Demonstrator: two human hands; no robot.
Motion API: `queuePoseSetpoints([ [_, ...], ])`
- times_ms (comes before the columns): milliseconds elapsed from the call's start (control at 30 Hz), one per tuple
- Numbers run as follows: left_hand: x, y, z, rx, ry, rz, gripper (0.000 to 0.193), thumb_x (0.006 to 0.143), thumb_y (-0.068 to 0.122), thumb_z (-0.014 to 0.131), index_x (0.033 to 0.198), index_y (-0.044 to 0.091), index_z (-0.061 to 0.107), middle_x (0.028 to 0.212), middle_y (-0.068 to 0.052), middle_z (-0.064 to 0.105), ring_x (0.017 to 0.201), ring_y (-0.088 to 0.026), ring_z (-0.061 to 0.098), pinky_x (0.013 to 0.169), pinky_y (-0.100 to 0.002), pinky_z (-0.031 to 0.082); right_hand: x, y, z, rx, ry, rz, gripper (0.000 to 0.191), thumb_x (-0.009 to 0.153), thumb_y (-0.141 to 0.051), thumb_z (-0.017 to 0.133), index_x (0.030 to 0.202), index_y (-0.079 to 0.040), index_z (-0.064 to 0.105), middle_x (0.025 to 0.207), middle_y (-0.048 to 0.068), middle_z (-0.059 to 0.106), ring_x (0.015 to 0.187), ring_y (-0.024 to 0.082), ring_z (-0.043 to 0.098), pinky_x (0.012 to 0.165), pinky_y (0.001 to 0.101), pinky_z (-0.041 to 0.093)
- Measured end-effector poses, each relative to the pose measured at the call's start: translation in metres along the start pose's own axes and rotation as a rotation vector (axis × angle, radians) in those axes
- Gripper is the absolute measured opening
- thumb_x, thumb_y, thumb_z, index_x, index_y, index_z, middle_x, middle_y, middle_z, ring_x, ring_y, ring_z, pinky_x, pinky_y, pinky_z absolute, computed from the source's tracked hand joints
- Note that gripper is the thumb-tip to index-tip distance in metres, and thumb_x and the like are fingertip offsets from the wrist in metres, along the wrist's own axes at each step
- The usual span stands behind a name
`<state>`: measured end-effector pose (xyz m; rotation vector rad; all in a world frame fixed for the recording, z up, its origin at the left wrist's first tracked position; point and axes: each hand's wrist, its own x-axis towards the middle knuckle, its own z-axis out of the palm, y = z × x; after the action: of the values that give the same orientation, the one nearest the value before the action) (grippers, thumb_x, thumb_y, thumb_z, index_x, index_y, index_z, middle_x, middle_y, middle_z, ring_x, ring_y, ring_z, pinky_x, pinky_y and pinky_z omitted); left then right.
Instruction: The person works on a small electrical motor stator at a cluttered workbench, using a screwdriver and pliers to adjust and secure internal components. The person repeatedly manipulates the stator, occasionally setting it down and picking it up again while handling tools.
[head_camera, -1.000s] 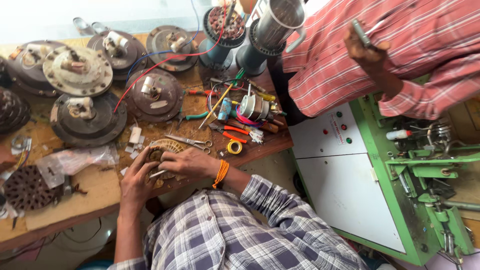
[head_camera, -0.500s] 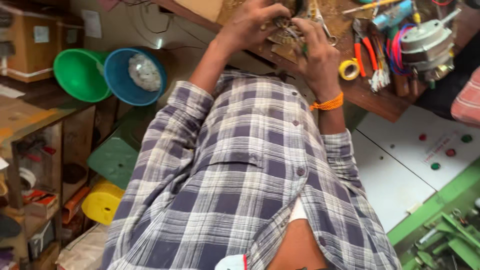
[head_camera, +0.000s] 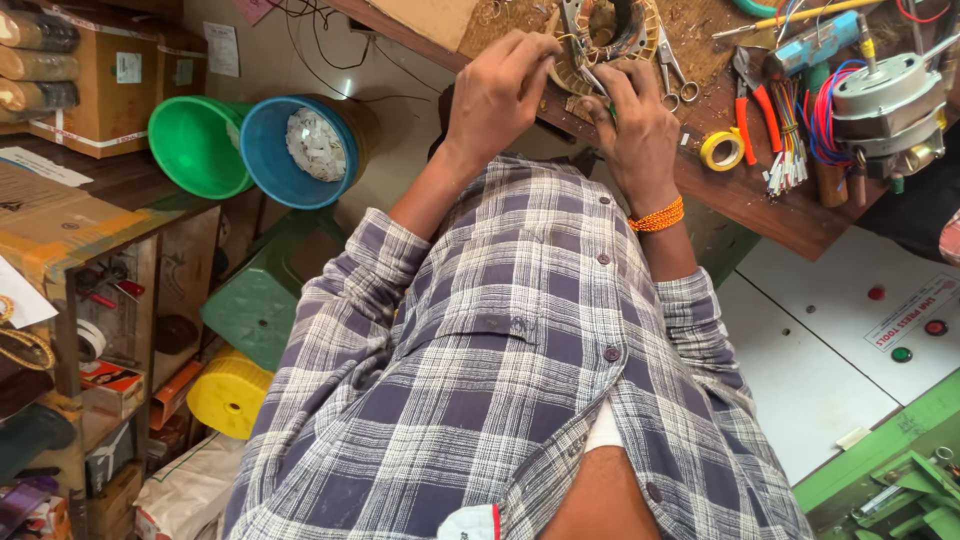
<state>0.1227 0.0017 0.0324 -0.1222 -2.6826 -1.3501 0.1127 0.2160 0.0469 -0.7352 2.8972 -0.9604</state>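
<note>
wood workbench (head_camera: 760, 205) cluttered with tools; shelves (head_camera: 100, 190) and tubs (head_camera: 290, 150) alongside.

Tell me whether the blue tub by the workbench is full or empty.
Partly filled: the blue tub faces the camera with a heap of white scraps in its bottom, its blue inner wall bare above them.

a green tub (head_camera: 197, 145) and a blue tub (head_camera: 290, 150) of white scraps sit side by side; yellow tape roll (head_camera: 719, 149), red-handled pliers (head_camera: 752, 100) and a grey motor (head_camera: 888, 105) lie on the bench (head_camera: 790, 215).
</note>
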Motion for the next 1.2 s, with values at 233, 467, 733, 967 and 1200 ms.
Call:
queuePoseSetpoints([
  [233, 0.017, 0.01, 0.003, 0.054, 0.057, 0.286, 0.018, 0.096, 0.011, 0.075, 0.112, 0.013, 0.068, 0.11, -0.005, 0.065, 0.104, -0.027, 0.066, 0.088, -0.041, 0.055, 0.004, 0.003, 0.006, -0.016, 0.007, 0.082, 0.021, 0.103, -0.021, 0.076, 0.117, -0.008, 0.067, 0.111, 0.011, 0.063, 0.09, 0.034, 0.069, 0.072, 0.0449, 0.053],
  [467, 0.078, -0.031, 0.003, 0.189, -0.333, 0.58, 0.041, 0.082, 0.01, 0.079, 0.122, 0.013, 0.073, 0.119, -0.013, 0.065, 0.105, -0.035, 0.064, 0.083, -0.048, 0.051, 0.007, 0.01, 0.004, 0.055, -0.074, 0.075, 0.017, 0.103, -0.013, 0.071, 0.116, -0.004, 0.065, 0.108, 0.013, 0.064, 0.09, 0.038, 0.067, 0.073, 0.0479, 0.051],
  [733, 0.1, -0.066, 0.021, 0.015, -0.567, 0.578, 0.03, 0.097, 0.016, 0.079, 0.126, 0.012, 0.072, 0.103, -0.008, 0.075, 0.087, -0.026, 0.071, 0.075, -0.038, 0.055, 0.009, 0.013, -0.002, 0.044, -0.057, -0.061, 0.022, 0.101, -0.015, 0.075, 0.119, -0.003, 0.069, 0.11, 0.01, 0.068, 0.087, 0.032, 0.07, 0.073, 0.043, 0.054],
  [967, 0.101, -0.069, 0.024, 0.002, -0.547, 0.608, 0.026, 0.097, 0.017, 0.079, 0.122, 0.012, 0.073, 0.102, -0.006, 0.075, 0.087, -0.023, 0.072, 0.075, -0.037, 0.056, 0.012, 0.041, -0.007, 0.059, -0.136, -0.196, 0.021, 0.102, -0.012, 0.077, 0.121, -0.003, 0.073, 0.112, 0.009, 0.07, 0.087, 0.027, 0.071, 0.075, 0.0388, 0.056],
  [1200, 0.092, -0.058, 0.012, 0.085, -0.495, 0.531, 0.027, 0.094, 0.019, 0.082, 0.121, 0.02, 0.077, 0.091, -0.006, 0.072, 0.08, -0.025, 0.07, 0.07, -0.04, 0.054, 0.006, 0.038, 0.009, 0.295, -0.056, -0.113, 0.023, 0.101, -0.006, 0.077, 0.121, 0.002, 0.07, 0.113, 0.012, 0.069, 0.096, 0.029, 0.072, 0.083, 0.0386, 0.057],
])
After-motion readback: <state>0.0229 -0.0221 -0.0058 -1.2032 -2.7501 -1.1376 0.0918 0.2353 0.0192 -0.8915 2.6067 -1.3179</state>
